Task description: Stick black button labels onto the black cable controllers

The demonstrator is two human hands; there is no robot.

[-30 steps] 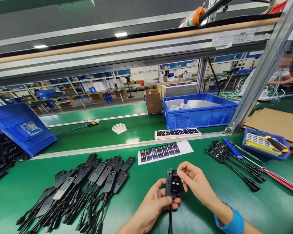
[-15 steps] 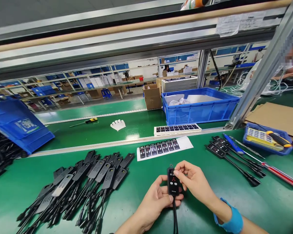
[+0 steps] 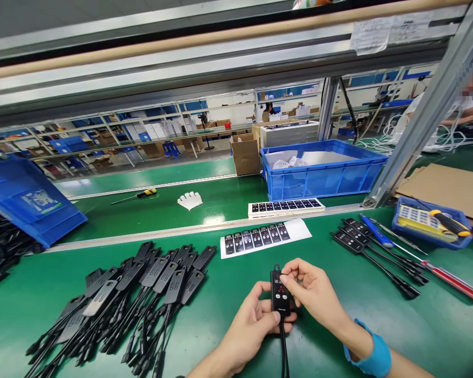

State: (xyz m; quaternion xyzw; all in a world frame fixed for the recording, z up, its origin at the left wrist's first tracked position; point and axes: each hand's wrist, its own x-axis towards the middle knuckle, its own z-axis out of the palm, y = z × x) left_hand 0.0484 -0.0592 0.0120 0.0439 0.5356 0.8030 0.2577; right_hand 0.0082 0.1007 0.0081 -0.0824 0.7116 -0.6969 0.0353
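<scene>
My left hand (image 3: 249,326) cradles a small black controller (image 3: 283,315) from below and from its left side, with its hanging loop pointing away and two black cables running toward me. On its face lies a black label (image 3: 280,297) with red marks and two white button shapes. The thumb and forefinger of my right hand (image 3: 314,296) close at the label's upper right edge; the fingers partly cover that corner. Just beyond is a white sheet of similar labels (image 3: 256,238). Many black controllers with cables (image 3: 175,286) are heaped to the left.
Several labelled controllers (image 3: 349,241) lie at right, beside a blue pen-like tool (image 3: 378,232) and a red-handled screwdriver (image 3: 457,282). More label strips (image 3: 286,207) sit before a blue bin (image 3: 323,176). A white glove (image 3: 189,200) lies farther back. A metal post (image 3: 429,105) rises at right.
Almost nothing differs. The view has shifted very slightly, and both hands keep the same hold on the controller and its label.
</scene>
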